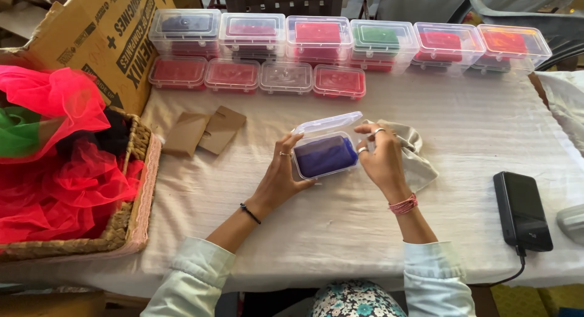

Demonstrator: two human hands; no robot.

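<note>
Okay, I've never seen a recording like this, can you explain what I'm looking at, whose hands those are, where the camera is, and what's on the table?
There is one picture, taken by a camera worn on a person's head, looking down at their own two bare hands. No machine is involved.

The left hand and the right hand together hold a small clear plastic box with its lid up and something blue inside. A pale cloth lies under the right hand.

They work over a table with a white cover. Along the far edge stand rows of similar closed boxes, mostly with red contents. On the left is a woven basket of red and pink netting, with two brown cards nearby. On the right lies a black power bank.
</note>
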